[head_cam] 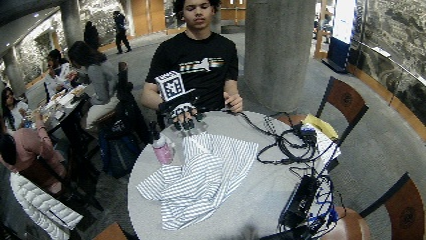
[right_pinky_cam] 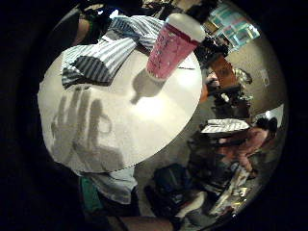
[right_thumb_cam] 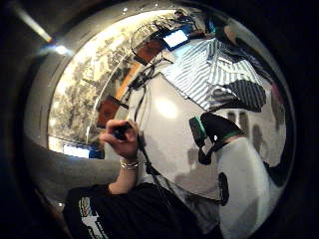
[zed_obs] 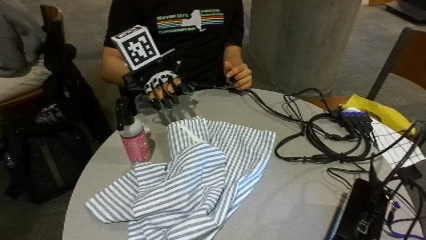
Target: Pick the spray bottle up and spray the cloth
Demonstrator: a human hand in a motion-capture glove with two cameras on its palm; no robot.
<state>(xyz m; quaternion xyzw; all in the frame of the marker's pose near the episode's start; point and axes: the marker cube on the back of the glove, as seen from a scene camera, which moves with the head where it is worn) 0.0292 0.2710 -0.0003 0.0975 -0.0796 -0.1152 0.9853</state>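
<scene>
Spray bottle point(zed_obs: 134, 140), pink with a black trigger head, stands upright near the edge of the round grey table point(zed_obs: 293, 195), on the side of the person's right arm. It is untouched. Just beside it, toward the table's middle, lies a crumpled blue and white striped cloth point(zed_obs: 193, 185), spreading from near the person's edge toward the opposite edge. The gloved right hand point(zed_obs: 162, 86) hovers above the table near the person's edge, beyond the bottle and apart from it, holding nothing. Its fingers point(zed_obs: 166, 97) are spread and point downward. In the little finger side palm view the bottle point(right_pinky_cam: 171, 45) stands beside the cloth point(right_pinky_cam: 103, 55), with the hand's spread shadow on the bare tabletop. The bare left hand point(zed_obs: 237, 75) rests at the table's edge, curled around a small dark object. Black cables point(zed_obs: 319, 135) lie coiled on the table's far side from the bottle.
</scene>
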